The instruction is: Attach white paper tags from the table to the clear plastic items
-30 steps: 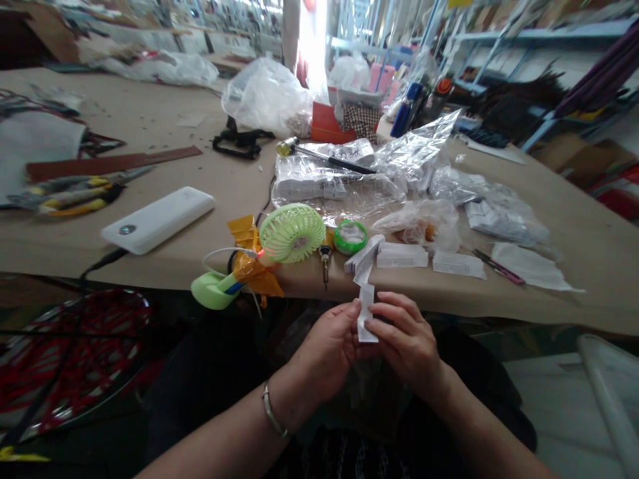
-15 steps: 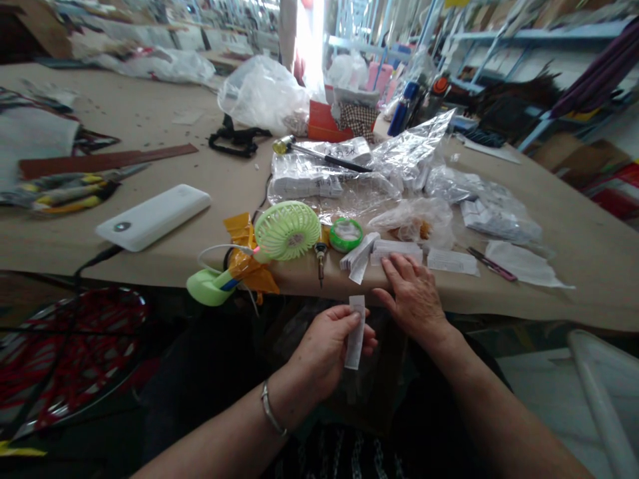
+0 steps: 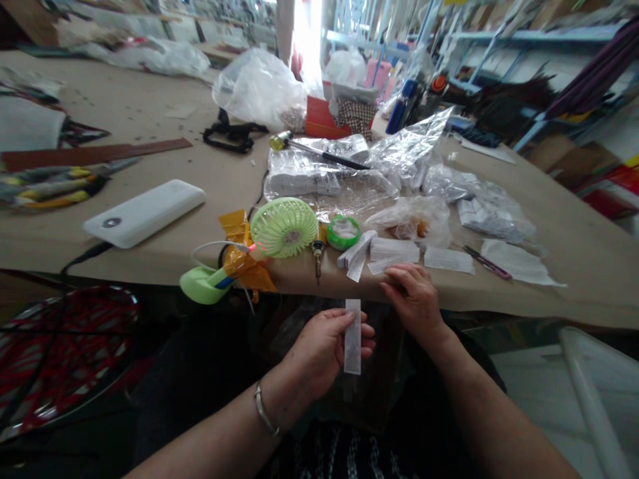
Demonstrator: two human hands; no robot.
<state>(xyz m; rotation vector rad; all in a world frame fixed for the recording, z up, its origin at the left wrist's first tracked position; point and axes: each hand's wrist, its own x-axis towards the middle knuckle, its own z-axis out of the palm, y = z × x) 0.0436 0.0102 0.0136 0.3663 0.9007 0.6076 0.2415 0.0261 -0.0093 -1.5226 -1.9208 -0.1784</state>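
My left hand [image 3: 332, 342] pinches a narrow white label strip [image 3: 353, 339] between thumb and fingers, upright in front of the table edge. At the table's front, my right hand [image 3: 413, 299] has its fingers drawn in toward the thumb. Its fingertips are on the end of a printed white label [image 3: 380, 265], which sticks out at a slant from a small label pile [image 3: 397, 249]. Left of that pile lies a fanned bundle of folded labels [image 3: 357, 254]; right of it, another row of labels [image 3: 449, 260].
A green round tin [image 3: 343, 232], a soldering iron [image 3: 318, 256] and a green fan [image 3: 284, 227] stand along the front edge. Pink-handled tweezers [image 3: 489, 262] lie at right. Behind are plastic-wrapped label packs [image 3: 304, 179] and a hammer [image 3: 324, 154]; a white power bank [image 3: 144, 213] lies left.
My right hand has drawn back toward the edge, its flat fingers curling in, and one label has slid out slantwise from the pile. The left hand's strip is now straighter.
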